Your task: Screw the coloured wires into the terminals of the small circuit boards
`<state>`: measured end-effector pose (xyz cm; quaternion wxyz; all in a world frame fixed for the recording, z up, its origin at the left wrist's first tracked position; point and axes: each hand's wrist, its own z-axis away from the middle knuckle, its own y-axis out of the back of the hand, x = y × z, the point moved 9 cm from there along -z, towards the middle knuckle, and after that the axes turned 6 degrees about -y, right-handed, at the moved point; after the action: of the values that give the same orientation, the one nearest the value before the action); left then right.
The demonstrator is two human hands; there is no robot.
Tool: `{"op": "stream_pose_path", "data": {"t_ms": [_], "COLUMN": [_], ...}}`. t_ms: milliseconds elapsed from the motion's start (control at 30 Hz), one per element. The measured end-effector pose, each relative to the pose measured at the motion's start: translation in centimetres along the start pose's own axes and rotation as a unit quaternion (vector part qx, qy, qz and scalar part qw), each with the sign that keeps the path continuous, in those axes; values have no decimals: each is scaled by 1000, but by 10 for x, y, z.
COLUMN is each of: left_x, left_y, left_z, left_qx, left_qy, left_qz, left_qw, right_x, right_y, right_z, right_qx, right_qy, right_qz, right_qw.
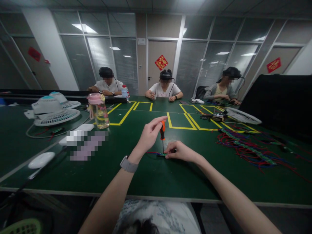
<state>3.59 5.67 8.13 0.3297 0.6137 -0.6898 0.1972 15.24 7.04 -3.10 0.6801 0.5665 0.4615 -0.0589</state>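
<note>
An orange and black screwdriver [162,131] stands upright, its tip down on a small green circuit board [161,155] lying on the table. Around the top of its handle, my left hand [150,132] is closed, with a grey watch band on the wrist. My right hand [179,150] pinches the board's right end beside the screwdriver shaft. Red and blue wires [152,152] run out from the left end of the board. Whatever sits under the screwdriver tip is too small to make out.
Many boards with red and blue wires [243,143] lie on the right. Left are a pink-lidded bottle [99,112], white fan parts [56,112] and a white oval piece [42,160]. Yellow tape [182,128] marks the green table [117,175]. Three people sit across, one [165,86] directly opposite.
</note>
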Motion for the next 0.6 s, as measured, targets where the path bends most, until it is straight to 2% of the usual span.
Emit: {"op": "stream_pose_path", "data": {"t_ms": [100,333,500,600], "left_x": [-5,2,-3,-2], "left_y": [-2,4,-6,-1], "left_z": [1,5,5,5], "left_qx": [-7,39,-14,11], "left_qy": [30,-37,10,7], "left_qz": [48,-101,34,24], "left_qw": [998,993,999,1000], "right_x": [1,4,4,5], "right_y": [0,0,0,0], "right_z": [0,0,0,0], "right_qx": [-1,-4,-6,-4], "right_qy": [-6,-28,-31,-33], "right_qz": [-10,-28,-35,-38], "right_qw": [1000,999,999,999]}}
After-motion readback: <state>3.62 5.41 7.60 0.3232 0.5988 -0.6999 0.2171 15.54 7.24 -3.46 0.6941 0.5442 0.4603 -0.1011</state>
